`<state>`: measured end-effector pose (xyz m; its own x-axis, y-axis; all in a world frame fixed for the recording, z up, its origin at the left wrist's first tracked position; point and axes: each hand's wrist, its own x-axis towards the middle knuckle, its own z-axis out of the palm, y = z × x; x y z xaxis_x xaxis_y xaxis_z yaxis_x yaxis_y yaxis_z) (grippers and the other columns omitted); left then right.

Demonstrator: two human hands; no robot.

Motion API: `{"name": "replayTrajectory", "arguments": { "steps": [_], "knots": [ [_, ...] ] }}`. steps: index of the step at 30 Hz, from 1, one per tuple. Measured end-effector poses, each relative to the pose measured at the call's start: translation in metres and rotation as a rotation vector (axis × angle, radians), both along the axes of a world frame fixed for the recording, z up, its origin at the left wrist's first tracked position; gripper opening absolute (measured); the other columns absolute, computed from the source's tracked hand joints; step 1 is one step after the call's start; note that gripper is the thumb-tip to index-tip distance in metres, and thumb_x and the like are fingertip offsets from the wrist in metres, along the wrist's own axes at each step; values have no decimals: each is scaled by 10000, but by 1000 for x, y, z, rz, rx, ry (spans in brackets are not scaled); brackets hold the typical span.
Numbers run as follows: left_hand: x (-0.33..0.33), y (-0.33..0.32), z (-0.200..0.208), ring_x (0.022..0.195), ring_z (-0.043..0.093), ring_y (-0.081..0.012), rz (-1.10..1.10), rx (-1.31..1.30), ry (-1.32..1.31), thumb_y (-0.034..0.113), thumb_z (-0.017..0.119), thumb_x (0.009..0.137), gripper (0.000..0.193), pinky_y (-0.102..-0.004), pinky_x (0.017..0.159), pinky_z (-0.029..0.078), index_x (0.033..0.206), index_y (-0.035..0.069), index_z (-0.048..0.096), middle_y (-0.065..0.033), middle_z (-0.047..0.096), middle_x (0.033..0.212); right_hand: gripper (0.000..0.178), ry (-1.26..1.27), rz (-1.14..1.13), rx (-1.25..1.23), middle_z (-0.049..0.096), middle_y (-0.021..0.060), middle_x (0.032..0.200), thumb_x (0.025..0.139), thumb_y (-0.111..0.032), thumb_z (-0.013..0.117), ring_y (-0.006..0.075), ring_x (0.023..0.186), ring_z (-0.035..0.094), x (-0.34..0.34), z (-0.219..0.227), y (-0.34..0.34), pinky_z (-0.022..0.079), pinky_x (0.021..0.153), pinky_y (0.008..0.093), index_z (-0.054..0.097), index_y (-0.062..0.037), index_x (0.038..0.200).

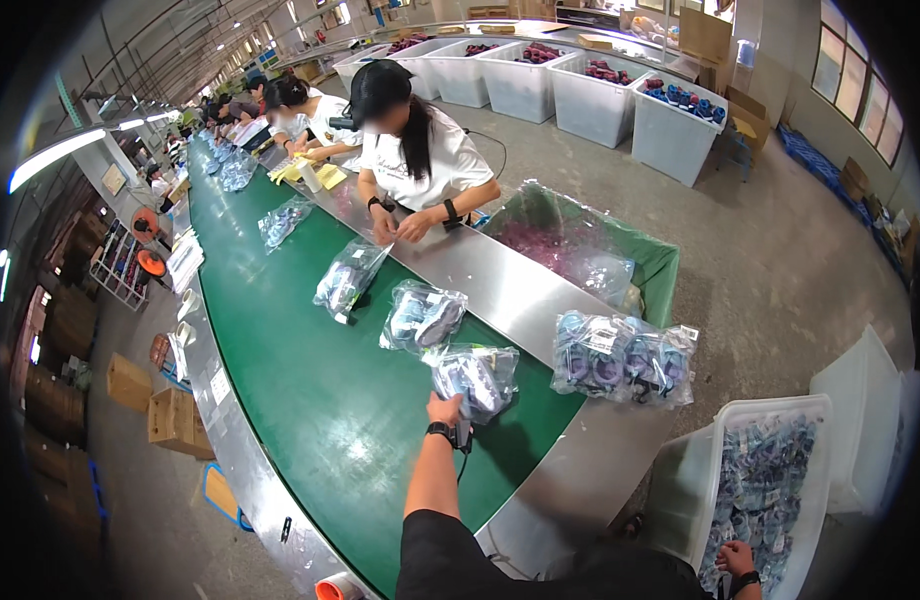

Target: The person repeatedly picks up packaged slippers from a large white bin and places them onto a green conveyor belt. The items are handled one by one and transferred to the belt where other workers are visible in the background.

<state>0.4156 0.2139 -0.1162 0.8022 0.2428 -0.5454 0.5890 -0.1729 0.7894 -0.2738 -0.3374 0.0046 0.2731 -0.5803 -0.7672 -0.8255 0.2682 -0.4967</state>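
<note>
My left hand (445,408) reaches over the green conveyor belt (310,400). Its fingers are closed on the near edge of a clear plastic bag of shoes (476,384), pale and grey-blue inside. Touching that bag on its far side is another bag of shoes (423,316). To the right, on the metal edge, a larger clear bag holds several blue and purple shoes (623,360). My right hand (736,560) hangs low at the right, over a white bin (826,440) full of bagged blue-grey shoes. Its fingers are loosely bent and apart, with nothing seen in them.
Across the belt a co-worker (420,150) handles the corner of a bagged pair of shoes (348,280). A green-lined bin (660,270) of plastic stands beyond the metal ledge (500,285). White bins (590,110) of shoes line the back. Cartons (175,420) sit at left.
</note>
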Motion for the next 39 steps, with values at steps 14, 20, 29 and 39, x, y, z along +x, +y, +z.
{"name": "replayTrajectory", "arguments": {
  "steps": [14, 20, 29, 39],
  "knots": [
    [-221, -33, 42, 1014, 560, -175, -160, -389, 17, 26, 606, 877, 487, -300, 762, 501, 1340, 106, 476, -78, 498, 1280, 166, -144, 143, 13, 632, 55, 763, 915, -150, 619, 136, 610, 595, 3, -33, 6, 483, 540, 274, 631, 6, 970],
    [-229, -57, 53, 1174, 515, -259, -230, -364, -135, 177, 696, 879, 770, -350, 970, 449, 1482, 19, 243, -219, 433, 1371, 298, -128, 112, 90, 654, 71, 845, 912, -202, 629, 140, 712, 649, 22, -26, 8, 528, 603, 277, 592, 19, 1109],
    [-240, -144, 108, 1160, 516, -291, -254, -613, -52, 51, 673, 795, 902, -378, 953, 467, 1515, 45, 130, -198, 415, 1352, 337, -402, 464, -357, 646, 52, 854, 891, -206, 649, 138, 775, 614, 107, 52, 11, 489, 701, 284, 609, 20, 1139],
    [-342, -288, 205, 1085, 570, -273, -467, -661, 277, 73, 655, 839, 896, -405, 855, 527, 1526, 123, 81, -168, 474, 1294, 449, -839, 725, -586, 632, 154, 1062, 784, -253, 740, 337, 988, 612, 184, 150, 53, 490, 870, 421, 609, -25, 1148]
  ]
}}
